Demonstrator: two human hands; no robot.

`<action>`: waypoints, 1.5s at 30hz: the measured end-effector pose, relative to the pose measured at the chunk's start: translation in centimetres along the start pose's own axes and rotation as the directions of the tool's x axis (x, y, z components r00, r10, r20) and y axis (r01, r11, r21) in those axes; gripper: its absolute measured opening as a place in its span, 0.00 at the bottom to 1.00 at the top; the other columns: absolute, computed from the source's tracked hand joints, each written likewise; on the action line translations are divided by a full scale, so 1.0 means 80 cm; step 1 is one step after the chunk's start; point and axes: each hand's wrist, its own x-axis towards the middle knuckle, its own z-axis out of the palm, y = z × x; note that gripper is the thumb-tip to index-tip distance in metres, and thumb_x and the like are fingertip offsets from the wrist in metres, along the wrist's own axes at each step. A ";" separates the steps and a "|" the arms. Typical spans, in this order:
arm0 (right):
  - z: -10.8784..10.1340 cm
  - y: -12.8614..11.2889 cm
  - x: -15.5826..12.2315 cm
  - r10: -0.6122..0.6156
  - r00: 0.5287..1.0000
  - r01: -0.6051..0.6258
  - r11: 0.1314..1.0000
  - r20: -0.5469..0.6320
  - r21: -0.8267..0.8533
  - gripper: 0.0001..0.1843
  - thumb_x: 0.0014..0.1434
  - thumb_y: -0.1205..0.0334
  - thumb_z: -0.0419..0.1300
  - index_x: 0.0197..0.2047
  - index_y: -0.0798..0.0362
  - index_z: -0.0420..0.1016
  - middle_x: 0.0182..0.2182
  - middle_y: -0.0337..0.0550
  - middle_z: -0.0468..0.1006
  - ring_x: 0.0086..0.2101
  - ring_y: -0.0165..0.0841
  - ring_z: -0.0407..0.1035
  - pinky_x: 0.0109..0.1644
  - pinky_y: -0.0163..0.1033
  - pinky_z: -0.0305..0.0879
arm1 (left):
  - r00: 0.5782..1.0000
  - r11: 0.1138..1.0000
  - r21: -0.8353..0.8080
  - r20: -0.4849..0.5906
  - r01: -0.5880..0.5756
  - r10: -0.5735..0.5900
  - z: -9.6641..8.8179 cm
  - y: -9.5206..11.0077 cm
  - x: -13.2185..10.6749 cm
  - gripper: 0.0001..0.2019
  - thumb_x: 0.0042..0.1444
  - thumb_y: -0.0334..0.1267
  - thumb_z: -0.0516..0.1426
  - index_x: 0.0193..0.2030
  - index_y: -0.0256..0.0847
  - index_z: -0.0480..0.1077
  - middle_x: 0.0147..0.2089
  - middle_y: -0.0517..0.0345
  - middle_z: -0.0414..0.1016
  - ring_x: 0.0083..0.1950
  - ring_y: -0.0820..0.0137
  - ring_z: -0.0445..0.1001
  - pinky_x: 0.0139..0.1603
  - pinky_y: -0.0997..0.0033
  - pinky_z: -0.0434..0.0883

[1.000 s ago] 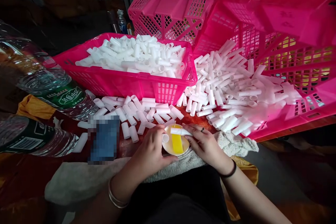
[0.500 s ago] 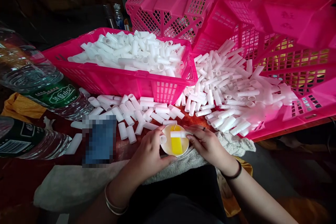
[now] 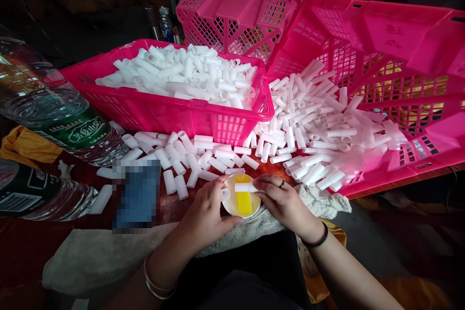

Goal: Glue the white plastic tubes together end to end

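Note:
My left hand (image 3: 209, 208) curls around the left side of a small round white dish (image 3: 232, 207), thumb at its near rim. Inside the dish lies a flat yellow strip (image 3: 244, 202), and a thin stick (image 3: 242, 176) shows at its far edge. One short white tube (image 3: 225, 194) sits by my left fingertips; whether they grip it I cannot tell. Between the thumb and fingers of my right hand (image 3: 278, 198) is another white tube (image 3: 244, 187), lying level over the yellow strip. Its right end is hidden by the fingers.
Beyond my hands stands a pink basket (image 3: 163, 106) heaped with white tubes. A second pink basket (image 3: 392, 38) lies tipped at right, tubes spilling out (image 3: 312, 121). Loose tubes (image 3: 178, 155), water bottles (image 3: 80, 128) and a blurred dark blue item (image 3: 137, 196) are at left. A towel (image 3: 109, 256) lies along the near edge.
The right fingers have closed further over the tube's right end, and the tube has shifted slightly left. The left hand and dish stay in place. The view has tilted a little.

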 end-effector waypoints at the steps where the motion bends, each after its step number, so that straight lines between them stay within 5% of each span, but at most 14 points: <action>1: 0.001 0.001 0.000 -0.039 0.999 0.038 0.999 -0.017 -0.002 0.12 0.64 0.70 0.55 0.47 0.48 0.73 0.44 0.49 0.75 0.45 0.39 0.73 0.47 0.46 0.74 | 1.000 1.000 -0.006 -0.004 -0.011 0.010 -0.001 0.001 0.000 0.40 0.43 0.44 0.70 0.60 0.43 0.54 0.60 0.41 0.67 0.56 0.51 0.71 0.55 0.47 0.71; 8: 0.002 0.004 0.002 0.206 0.978 -0.210 0.961 0.037 0.180 0.13 0.64 0.65 0.57 0.52 0.49 0.69 0.42 0.48 0.78 0.42 0.37 0.75 0.44 0.44 0.76 | 1.000 1.000 -0.032 -0.011 -0.001 0.001 -0.003 0.002 0.001 0.40 0.42 0.44 0.70 0.59 0.42 0.56 0.60 0.40 0.69 0.56 0.51 0.72 0.54 0.47 0.72; 14: 0.003 0.002 0.000 0.003 1.000 -0.001 0.997 -0.024 0.075 0.09 0.63 0.69 0.56 0.45 0.49 0.74 0.43 0.48 0.73 0.46 0.38 0.72 0.47 0.45 0.74 | 1.000 1.000 -0.016 0.007 0.009 -0.009 -0.004 0.005 0.002 0.39 0.41 0.44 0.71 0.57 0.40 0.57 0.59 0.39 0.69 0.57 0.50 0.71 0.55 0.47 0.72; 19: 0.003 -0.003 0.002 0.234 0.971 -0.237 0.951 0.039 0.200 0.11 0.64 0.63 0.57 0.50 0.49 0.69 0.41 0.47 0.76 0.40 0.36 0.74 0.43 0.42 0.75 | 1.000 1.000 -0.018 -0.017 0.007 -0.007 -0.003 0.004 0.002 0.40 0.40 0.43 0.71 0.58 0.40 0.57 0.57 0.40 0.71 0.55 0.50 0.72 0.53 0.47 0.73; 25: 0.003 -0.002 -0.001 0.069 0.997 -0.066 0.992 -0.021 0.108 0.07 0.63 0.67 0.56 0.42 0.48 0.73 0.43 0.48 0.72 0.45 0.38 0.71 0.46 0.44 0.73 | 0.999 0.999 -0.043 -0.048 0.008 -0.010 0.001 0.000 0.000 0.39 0.40 0.43 0.70 0.58 0.42 0.60 0.57 0.42 0.72 0.56 0.49 0.72 0.55 0.46 0.72; 31: 0.007 0.003 -0.011 0.301 0.953 -0.298 0.926 0.020 0.234 0.14 0.64 0.60 0.58 0.53 0.48 0.68 0.41 0.48 0.79 0.40 0.39 0.76 0.41 0.44 0.76 | 0.999 0.999 -0.051 -0.052 -0.003 0.001 -0.001 0.002 0.001 0.39 0.40 0.42 0.70 0.59 0.43 0.59 0.58 0.43 0.71 0.56 0.50 0.72 0.54 0.48 0.73; 36: 0.003 0.001 -0.014 0.110 0.992 -0.104 0.988 -0.053 0.117 0.09 0.63 0.67 0.58 0.45 0.47 0.73 0.43 0.48 0.73 0.45 0.38 0.73 0.46 0.45 0.75 | 0.998 0.997 -0.068 -0.047 0.026 -0.029 -0.003 0.004 0.002 0.37 0.39 0.44 0.70 0.56 0.43 0.61 0.53 0.45 0.73 0.54 0.51 0.73 0.53 0.48 0.73; 41: -0.001 0.005 -0.019 0.213 0.977 -0.214 0.967 0.022 0.137 0.18 0.62 0.63 0.59 0.55 0.49 0.67 0.45 0.51 0.76 0.43 0.40 0.75 0.42 0.45 0.76 | 0.999 0.997 -0.064 -0.026 0.040 -0.042 -0.003 0.006 0.002 0.39 0.37 0.43 0.71 0.55 0.41 0.60 0.55 0.43 0.72 0.55 0.50 0.72 0.54 0.48 0.72; 45: -0.012 0.006 -0.025 0.070 0.996 -0.073 0.997 -0.059 -0.038 0.13 0.62 0.67 0.58 0.50 0.49 0.73 0.43 0.50 0.77 0.43 0.40 0.75 0.44 0.45 0.76 | 0.999 0.999 -0.041 -0.034 0.029 -0.030 -0.006 0.007 0.000 0.38 0.39 0.42 0.71 0.55 0.43 0.58 0.56 0.44 0.70 0.57 0.51 0.70 0.54 0.48 0.72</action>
